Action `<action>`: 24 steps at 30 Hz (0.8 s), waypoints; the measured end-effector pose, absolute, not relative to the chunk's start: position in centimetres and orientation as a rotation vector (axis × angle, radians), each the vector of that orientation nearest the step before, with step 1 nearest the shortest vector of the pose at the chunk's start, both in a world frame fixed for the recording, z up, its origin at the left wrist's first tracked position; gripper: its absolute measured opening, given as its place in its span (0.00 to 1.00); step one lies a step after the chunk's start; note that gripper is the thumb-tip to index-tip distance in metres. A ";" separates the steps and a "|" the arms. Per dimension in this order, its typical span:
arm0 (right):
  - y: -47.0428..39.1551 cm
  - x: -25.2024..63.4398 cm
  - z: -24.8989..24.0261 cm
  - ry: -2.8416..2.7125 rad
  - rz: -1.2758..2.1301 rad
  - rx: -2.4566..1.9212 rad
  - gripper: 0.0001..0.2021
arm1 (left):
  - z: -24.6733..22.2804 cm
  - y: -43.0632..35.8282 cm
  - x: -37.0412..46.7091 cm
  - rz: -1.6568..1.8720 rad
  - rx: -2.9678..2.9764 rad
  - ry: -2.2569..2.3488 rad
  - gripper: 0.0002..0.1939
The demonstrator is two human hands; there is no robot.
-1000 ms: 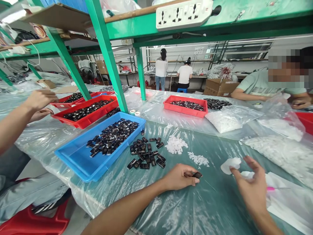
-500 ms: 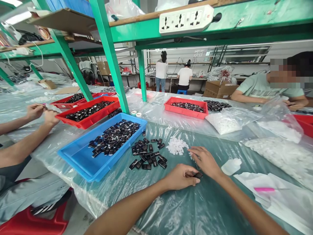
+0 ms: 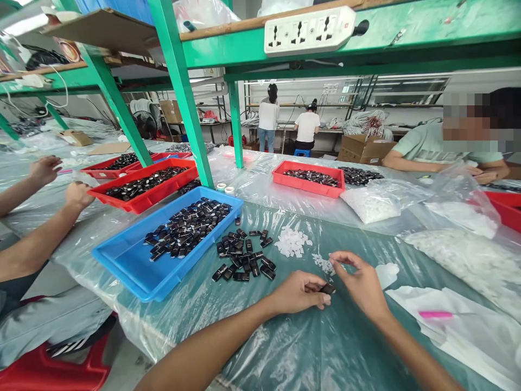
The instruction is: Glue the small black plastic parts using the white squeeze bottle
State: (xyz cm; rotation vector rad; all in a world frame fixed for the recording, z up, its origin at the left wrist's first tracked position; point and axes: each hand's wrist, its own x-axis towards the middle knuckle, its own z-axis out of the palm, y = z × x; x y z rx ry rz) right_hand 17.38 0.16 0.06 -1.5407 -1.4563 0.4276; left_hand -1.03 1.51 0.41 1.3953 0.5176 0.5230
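Note:
My left hand point(image 3: 301, 293) grips a small black rectangular plastic piece point(image 3: 328, 289) between thumb and fingers, low over the green mat. My right hand point(image 3: 360, 282) is just right of it, thumb and index finger closed in a pinch beside a scatter of tiny white bits point(image 3: 322, 263). Whatever is in that pinch is too small to make out. Farther back lies a heap of flat white pieces point(image 3: 292, 242). Loose black pieces point(image 3: 244, 255) of the same kind spread left of my hands, beside a blue tray point(image 3: 122, 271) holding many more.
Red trays point(image 3: 138, 203) of black pieces stand left and at the back point(image 3: 307, 193). On the right are bags of white pieces point(image 3: 366, 205), white paper point(image 3: 439, 326) and a pink-handled tool point(image 3: 435, 314). Co-workers' hands point(image 3: 79, 194) are at left and right. A green post point(image 3: 187, 103) rises behind the blue tray.
My right hand has drawn back to the right from above the tiny white bits, uncovering them, its thumb and index finger now pinched. My left hand still holds the black piece, almost unmoved.

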 end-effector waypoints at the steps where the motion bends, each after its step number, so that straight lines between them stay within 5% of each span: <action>1: -0.6 17.4 0.1 -1.396 0.469 -1.526 0.12 | 0.5 1.5 -1.0 0.513 1.374 0.509 0.24; 24: -5.3 14.0 -1.0 -0.963 0.827 -1.364 0.11 | 1.2 1.0 -1.1 0.518 1.668 0.582 0.20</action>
